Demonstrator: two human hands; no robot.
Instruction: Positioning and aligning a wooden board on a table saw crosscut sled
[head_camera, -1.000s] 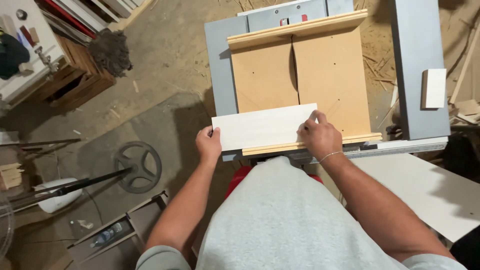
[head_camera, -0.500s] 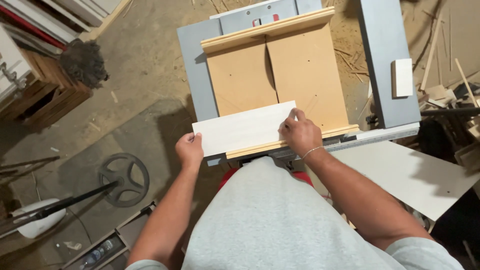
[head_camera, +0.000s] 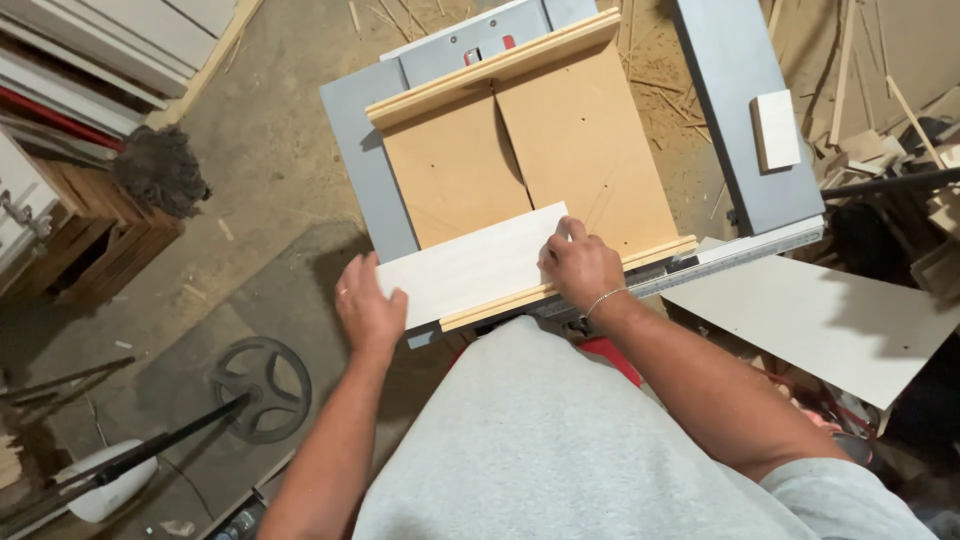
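A pale rectangular wooden board (head_camera: 470, 265) lies across the near side of a brown crosscut sled (head_camera: 580, 150) that rests on a grey table saw (head_camera: 355, 160). The board butts against the sled's near wooden fence (head_camera: 660, 250). My left hand (head_camera: 368, 305) grips the board's left end, which overhangs the saw's left edge. My right hand (head_camera: 580, 268), with a thin bracelet at the wrist, presses down on the board's right end. A saw slot (head_camera: 508, 150) runs down the middle of the sled.
A small white block (head_camera: 775, 130) sits on the saw's grey right wing. A large white panel (head_camera: 830, 320) leans at the right, with wood offcuts (head_camera: 880, 110) behind it. Wooden crates (head_camera: 90, 240) stand at the left; a black round-based stand (head_camera: 258, 385) lies on the floor.
The view has shifted, so the saw sits further right in the picture. My left hand has slid further onto the board's left end. The board and right hand stay against the near fence.
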